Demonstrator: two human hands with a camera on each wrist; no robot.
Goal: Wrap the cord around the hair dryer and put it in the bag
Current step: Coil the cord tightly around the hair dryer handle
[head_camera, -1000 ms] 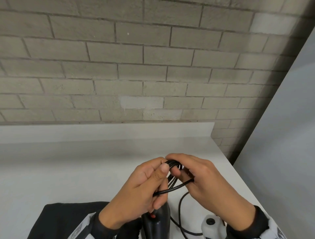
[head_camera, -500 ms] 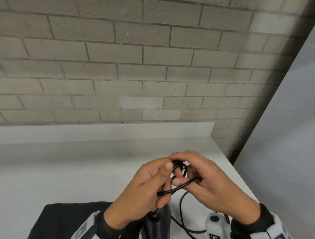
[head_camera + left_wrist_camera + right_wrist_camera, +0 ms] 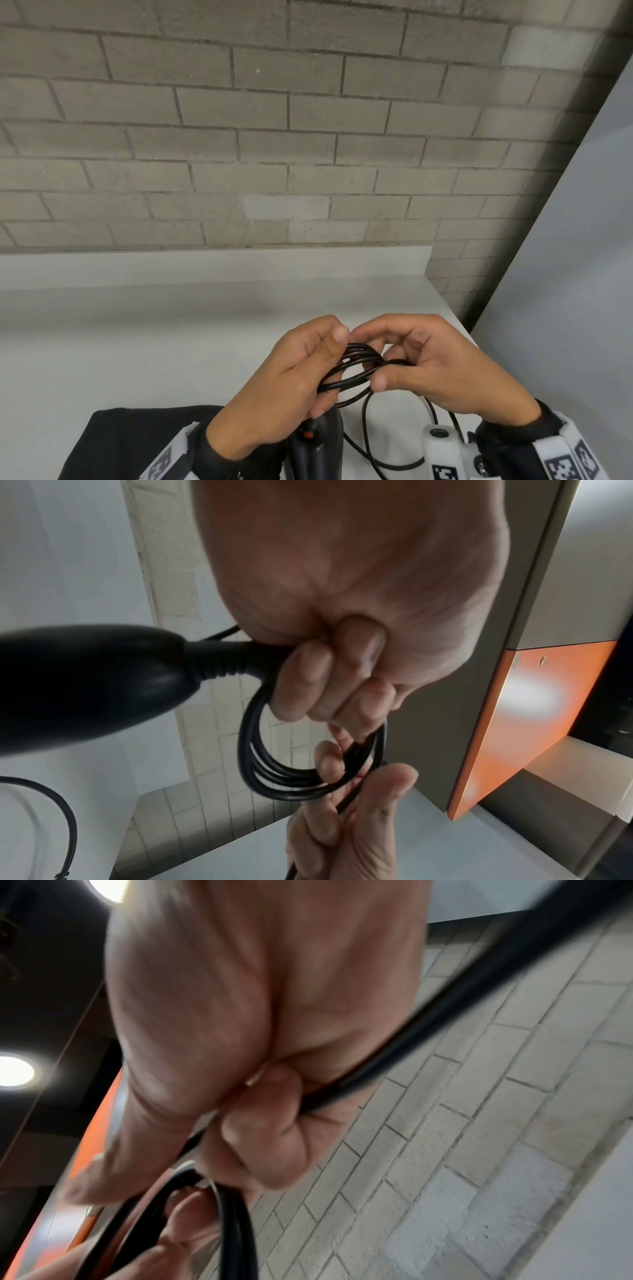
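Note:
The black hair dryer (image 3: 317, 448) hangs by its handle at the bottom centre of the head view, with a red switch (image 3: 308, 434). Its black cord (image 3: 359, 356) is coiled in several loops just above the handle. My left hand (image 3: 291, 377) grips the coil where the cord leaves the dryer (image 3: 85, 680); the loops (image 3: 294, 783) hang below its curled fingers. My right hand (image 3: 428, 370) pinches the free run of cord (image 3: 394, 1056) at the coil. A black bag (image 3: 137, 442) lies at the lower left, partly hidden by my left arm.
A white counter (image 3: 137, 342) runs under both hands, backed by a low white ledge and a grey brick wall (image 3: 274, 137). A pale panel (image 3: 565, 308) stands at the right. Loose cord (image 3: 394, 462) trails on the counter. An orange cabinet face (image 3: 514, 723) shows in the left wrist view.
The right hand has carried the cord round the coil again, so the bundle holds another loop. Both hands have drifted slightly right and toward me.

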